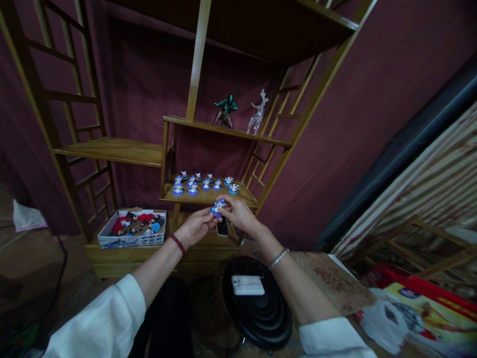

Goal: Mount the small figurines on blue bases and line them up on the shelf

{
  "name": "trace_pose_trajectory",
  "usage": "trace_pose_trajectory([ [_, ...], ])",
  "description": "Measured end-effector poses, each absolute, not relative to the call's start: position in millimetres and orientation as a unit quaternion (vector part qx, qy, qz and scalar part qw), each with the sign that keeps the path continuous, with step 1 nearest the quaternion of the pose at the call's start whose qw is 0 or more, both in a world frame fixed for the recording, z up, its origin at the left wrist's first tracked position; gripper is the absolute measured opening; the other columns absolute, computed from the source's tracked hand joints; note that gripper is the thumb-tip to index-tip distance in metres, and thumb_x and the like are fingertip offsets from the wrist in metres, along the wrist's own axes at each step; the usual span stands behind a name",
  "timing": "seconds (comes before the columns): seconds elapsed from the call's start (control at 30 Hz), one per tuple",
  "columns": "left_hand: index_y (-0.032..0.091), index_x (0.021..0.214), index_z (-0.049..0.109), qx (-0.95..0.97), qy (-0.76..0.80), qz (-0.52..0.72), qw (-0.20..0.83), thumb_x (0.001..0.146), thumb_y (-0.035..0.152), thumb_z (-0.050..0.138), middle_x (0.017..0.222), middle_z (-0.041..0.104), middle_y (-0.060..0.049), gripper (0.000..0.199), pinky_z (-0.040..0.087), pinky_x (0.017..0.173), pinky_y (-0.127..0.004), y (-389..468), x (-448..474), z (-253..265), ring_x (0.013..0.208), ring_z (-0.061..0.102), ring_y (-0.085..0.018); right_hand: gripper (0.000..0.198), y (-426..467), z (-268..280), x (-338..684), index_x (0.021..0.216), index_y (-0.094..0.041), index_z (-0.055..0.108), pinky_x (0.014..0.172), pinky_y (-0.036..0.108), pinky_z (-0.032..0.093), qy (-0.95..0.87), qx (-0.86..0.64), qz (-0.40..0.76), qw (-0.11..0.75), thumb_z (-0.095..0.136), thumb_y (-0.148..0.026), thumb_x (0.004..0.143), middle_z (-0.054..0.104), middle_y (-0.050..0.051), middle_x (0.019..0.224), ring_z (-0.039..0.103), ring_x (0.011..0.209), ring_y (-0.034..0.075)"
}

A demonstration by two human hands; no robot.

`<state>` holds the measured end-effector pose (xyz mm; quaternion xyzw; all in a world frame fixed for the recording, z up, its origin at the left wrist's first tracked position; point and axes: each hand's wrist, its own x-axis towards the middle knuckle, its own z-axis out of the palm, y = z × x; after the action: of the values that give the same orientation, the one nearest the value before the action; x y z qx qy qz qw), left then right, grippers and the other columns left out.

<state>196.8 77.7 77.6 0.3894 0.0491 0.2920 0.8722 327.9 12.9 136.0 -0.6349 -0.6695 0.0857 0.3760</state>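
Note:
A small purple-and-white figurine (217,208) on a round purple base is held between my two hands, in front of the shelf. My right hand (238,214) pinches it from the right, near its top. From the left, the fingers of my left hand (197,226) close on its base. Just behind, similar purple figurines (193,189) stand upright on the low wooden shelf (208,198), with several dark-based ones (198,177) at the back. Two blue-based figurines (233,189) stand at the shelf's right end.
An open box (130,240) of jumbled red, black and blue figurines sits at left. A phone (222,226) lies below my hands. Above are a green figure (225,110) and a clear deer (257,112). A white device (248,285) rests on a black stool (261,318).

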Motion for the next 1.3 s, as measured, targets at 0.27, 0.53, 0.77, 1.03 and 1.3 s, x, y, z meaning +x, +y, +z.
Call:
trace_pose_trajectory([
  [0.27, 0.006, 0.081, 0.061, 0.364, 0.114, 0.306, 0.872, 0.075, -0.002, 0.05, 0.084, 0.063, -0.01, 0.015, 0.047, 0.075, -0.022, 88, 216, 80, 0.075, 0.062, -0.012, 0.026, 33, 130, 351, 0.096, -0.019, 0.053, 0.063, 0.023, 0.046, -0.677, -0.634, 0.084, 0.365, 0.054, -0.019, 0.07, 0.059, -0.001, 0.075, 0.057, 0.064, 0.011],
  [0.53, 0.006, 0.079, 0.059, 0.341, 0.16, 0.322, 0.868, 0.076, -0.007, 0.042, 0.081, 0.063, -0.009, 0.022, 0.05, 0.074, -0.021, 110, 234, 85, 0.07, 0.062, -0.011, 0.025, 66, 123, 370, 0.095, -0.019, 0.054, 0.063, 0.023, 0.044, -0.69, -0.631, 0.081, 0.346, 0.054, -0.016, 0.07, 0.058, -0.003, 0.073, 0.055, 0.063, 0.01],
  [0.77, 0.007, 0.075, 0.057, 0.344, 0.209, 0.343, 0.849, 0.07, -0.013, 0.041, 0.082, 0.062, -0.009, 0.026, 0.05, 0.076, -0.025, 130, 247, 80, 0.073, 0.062, -0.011, 0.026, 90, 111, 382, 0.096, -0.021, 0.054, 0.061, 0.022, 0.043, -0.678, -0.643, 0.073, 0.349, 0.055, -0.017, 0.07, 0.057, -0.004, 0.07, 0.054, 0.062, 0.01],
  [1.03, 0.009, 0.067, 0.052, 0.328, 0.255, 0.377, 0.828, 0.067, -0.015, 0.045, 0.07, 0.059, -0.004, 0.025, 0.051, 0.073, -0.024, 148, 264, 80, 0.067, 0.06, -0.009, 0.027, 111, 107, 392, 0.096, -0.023, 0.055, 0.06, 0.021, 0.043, -0.662, -0.652, 0.083, 0.362, 0.054, -0.015, 0.069, 0.057, -0.004, 0.071, 0.055, 0.062, 0.01],
  [1.3, 0.009, 0.066, 0.053, 0.339, 0.275, 0.368, 0.821, 0.066, -0.016, 0.04, 0.069, 0.06, -0.005, 0.029, 0.052, 0.073, -0.027, 163, 269, 84, 0.066, 0.059, -0.01, 0.026, 129, 96, 402, 0.095, -0.022, 0.055, 0.062, 0.022, 0.044, -0.654, -0.653, 0.087, 0.371, 0.055, -0.017, 0.069, 0.056, -0.005, 0.069, 0.054, 0.061, 0.01],
])
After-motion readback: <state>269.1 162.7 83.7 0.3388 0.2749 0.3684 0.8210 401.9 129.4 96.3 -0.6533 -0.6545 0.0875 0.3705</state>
